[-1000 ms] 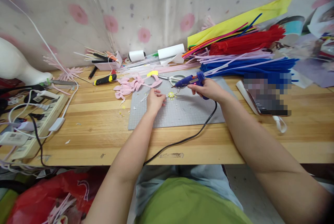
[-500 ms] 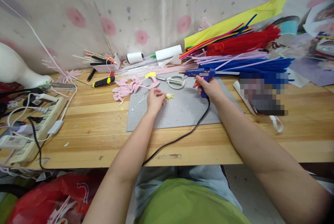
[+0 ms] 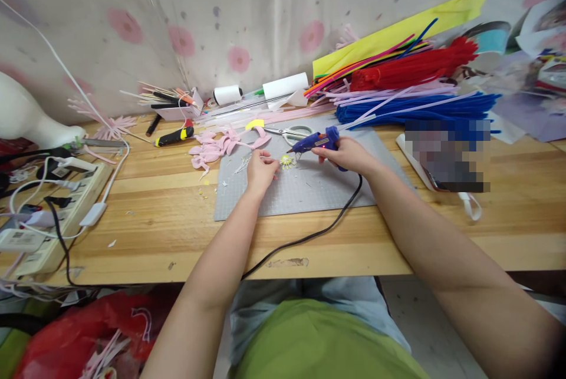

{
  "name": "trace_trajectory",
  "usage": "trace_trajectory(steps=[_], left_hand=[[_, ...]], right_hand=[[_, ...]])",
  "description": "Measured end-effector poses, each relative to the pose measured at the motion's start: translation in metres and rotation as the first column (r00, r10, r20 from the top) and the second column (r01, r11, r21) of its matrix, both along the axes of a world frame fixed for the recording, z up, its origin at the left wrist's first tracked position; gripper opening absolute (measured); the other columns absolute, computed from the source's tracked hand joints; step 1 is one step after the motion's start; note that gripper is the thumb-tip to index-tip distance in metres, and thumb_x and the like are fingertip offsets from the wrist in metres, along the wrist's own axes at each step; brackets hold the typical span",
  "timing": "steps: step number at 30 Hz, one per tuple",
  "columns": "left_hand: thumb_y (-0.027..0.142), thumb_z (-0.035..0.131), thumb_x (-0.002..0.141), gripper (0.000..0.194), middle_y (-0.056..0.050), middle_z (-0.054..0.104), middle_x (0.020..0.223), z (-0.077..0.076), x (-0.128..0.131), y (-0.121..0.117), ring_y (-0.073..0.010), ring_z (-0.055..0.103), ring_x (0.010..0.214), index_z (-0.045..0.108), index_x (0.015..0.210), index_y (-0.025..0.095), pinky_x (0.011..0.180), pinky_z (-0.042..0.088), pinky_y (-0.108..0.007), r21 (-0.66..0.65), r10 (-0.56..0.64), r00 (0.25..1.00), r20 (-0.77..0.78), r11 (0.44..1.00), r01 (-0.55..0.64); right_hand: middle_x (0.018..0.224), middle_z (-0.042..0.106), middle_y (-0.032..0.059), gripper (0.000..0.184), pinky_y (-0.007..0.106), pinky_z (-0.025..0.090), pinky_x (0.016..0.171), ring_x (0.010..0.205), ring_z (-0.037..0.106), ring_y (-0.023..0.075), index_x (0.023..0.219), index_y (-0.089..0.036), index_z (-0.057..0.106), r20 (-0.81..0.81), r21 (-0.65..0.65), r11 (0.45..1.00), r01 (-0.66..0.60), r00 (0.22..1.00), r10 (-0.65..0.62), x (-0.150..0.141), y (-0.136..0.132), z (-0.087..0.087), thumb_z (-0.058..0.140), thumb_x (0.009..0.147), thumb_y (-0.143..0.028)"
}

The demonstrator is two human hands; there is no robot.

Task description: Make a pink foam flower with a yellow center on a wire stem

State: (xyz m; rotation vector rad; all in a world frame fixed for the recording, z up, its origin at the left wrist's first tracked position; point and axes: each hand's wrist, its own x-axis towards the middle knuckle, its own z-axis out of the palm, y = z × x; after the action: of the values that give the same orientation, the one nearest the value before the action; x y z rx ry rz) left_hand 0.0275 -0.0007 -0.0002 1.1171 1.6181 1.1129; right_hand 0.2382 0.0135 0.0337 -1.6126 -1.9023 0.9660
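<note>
1. A flower-printed curtain [image 3: 274, 2] fills the top of the frame as a backdrop.
2. Below it, a wooden table [image 3: 154, 237] runs across the middle of the frame from side to side.
3. On the table, just right of the frame's centre line and reaching left of it, lies a grey cutting mat [image 3: 322, 190].
4. A red plastic bag [image 3: 66, 332] sits in the lower left corner, with pale strips showing inside.
5. At the upper right, a bundle of blue stems [image 3: 411, 112] lies in front of a bundle of red stems [image 3: 407, 68].
6. A cream power strip [image 3: 77, 208] crowded with plugs and cables slants along the left edge.
7. Pink petal-like pieces [image 3: 227, 142] are heaped left of centre, partly over the mat's upper left corner.
8. Right of centre, a blue glue gun [image 3: 317, 141] hangs over the mat, nozzle pointing left and slightly down; its black cord curves to the bottom edge of the table.
9. The right hand [image 3: 351, 155] is wrapped around the glue gun's handle.
10. The left hand [image 3: 260, 174], near the centre, has thumb and fingers pinched together on a thin part of the yellow piece, mostly hidden by the fingers.
11. Scissors [image 3: 285, 132] lie behind the nozzle, at the mat's upper edge.
12. Smallest is the yellow piece [image 3: 287, 161] itself, a round head with fine pale spokes at the centre of the frame, just right of the left fingertips and just below the nozzle tip; whether nozzle and head touch, I cannot tell.
</note>
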Motion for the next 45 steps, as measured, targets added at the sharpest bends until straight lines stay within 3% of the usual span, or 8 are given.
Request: trace_trajectory(steps=[8, 16, 45], left_hand=[[0.012, 0.064, 0.065, 0.029, 0.004, 0.058, 0.065, 0.0, 0.001, 0.002, -0.0109, 0.06, 0.052, 0.041, 0.083, 0.02, 0.041, 0.042, -0.018, 0.002, 0.013, 0.999, -0.041, 1.0, -0.013], [0.012, 0.062, 0.065, 0.029, 0.004, 0.058, 0.063, -0.004, 0.0, 0.004, -0.012, 0.061, 0.052, 0.041, 0.083, 0.02, 0.042, 0.044, -0.019, 0.014, 0.009, 0.999, -0.048, 1.0, -0.008], [0.011, 0.062, 0.063, 0.03, 0.004, 0.058, 0.063, -0.005, 0.001, 0.006, -0.0119, 0.061, 0.051, 0.04, 0.082, 0.021, 0.04, 0.043, -0.019, 0.0, 0.02, 0.998, -0.06, 1.0, -0.02]], right_hand=[[0.051, 0.055, 0.0019, 0.041, 0.026, 0.037, 0.053, 0.05, 0.051, 0.0127, 0.062, -0.016, 0.063, 0.195, 0.05, 0.998, -0.044, 0.98, 0.034, -0.011, -0.003, 0.012, 0.057, 0.077, -0.054], [0.045, 0.052, 0.0018, 0.043, 0.026, 0.036, 0.051, 0.052, 0.052, 0.0145, 0.056, -0.018, 0.06, 0.222, 0.096, 0.991, -0.09, 0.973, 0.066, -0.008, -0.001, 0.01, 0.056, 0.076, -0.055], [0.048, 0.053, 0.0017, 0.042, 0.026, 0.035, 0.055, 0.053, 0.051, 0.0144, 0.054, -0.019, 0.059, 0.247, 0.122, 0.99, -0.077, 0.968, 0.044, -0.004, 0.002, 0.009, 0.058, 0.075, -0.055]])
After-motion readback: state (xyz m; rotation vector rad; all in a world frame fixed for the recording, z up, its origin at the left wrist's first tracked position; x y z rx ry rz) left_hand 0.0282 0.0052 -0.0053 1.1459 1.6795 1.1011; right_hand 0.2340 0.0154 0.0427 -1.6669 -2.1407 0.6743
